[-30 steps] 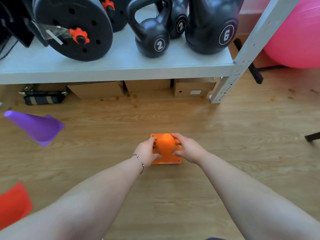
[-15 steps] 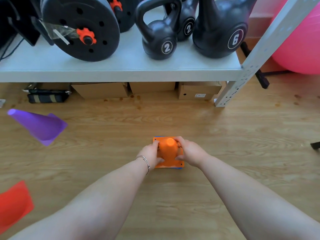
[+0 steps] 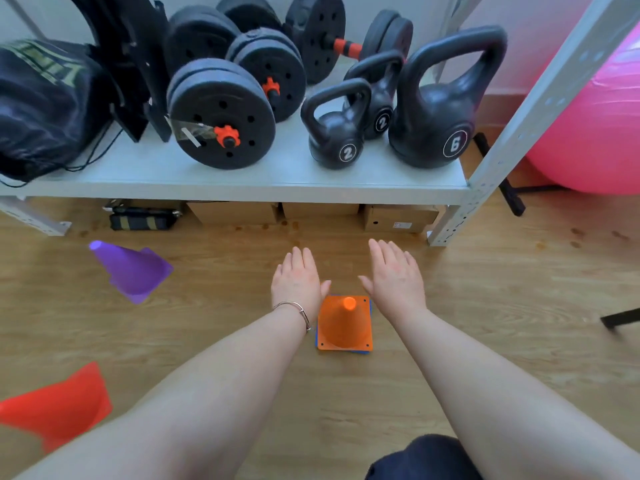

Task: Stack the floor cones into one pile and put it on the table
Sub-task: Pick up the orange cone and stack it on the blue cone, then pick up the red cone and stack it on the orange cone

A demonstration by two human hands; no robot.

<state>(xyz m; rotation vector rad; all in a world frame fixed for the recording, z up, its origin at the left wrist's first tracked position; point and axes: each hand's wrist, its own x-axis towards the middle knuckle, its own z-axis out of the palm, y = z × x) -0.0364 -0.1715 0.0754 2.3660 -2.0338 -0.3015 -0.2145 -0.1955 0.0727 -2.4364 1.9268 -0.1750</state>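
Both hands are flat and open, holding nothing: the left hand [image 3: 296, 284] and the right hand [image 3: 396, 278] float over the floor, one on each side of the orange cone [image 3: 344, 323]. That cone stands up with its tip pointing to the ceiling, and a blue cone [image 3: 370, 308] peeks out under its square bottom. I think these cones are light, bendy plastic and a bit slippery, so pinching the square bottom on two sides looks best. Off to the left, the purple cone [image 3: 131, 268] lies on its side with its tip pointing up and left. Nearer, the red cone [image 3: 59, 408] lies tipped too. Behind, the table [image 3: 277, 183] holds black weights [image 3: 221, 112]
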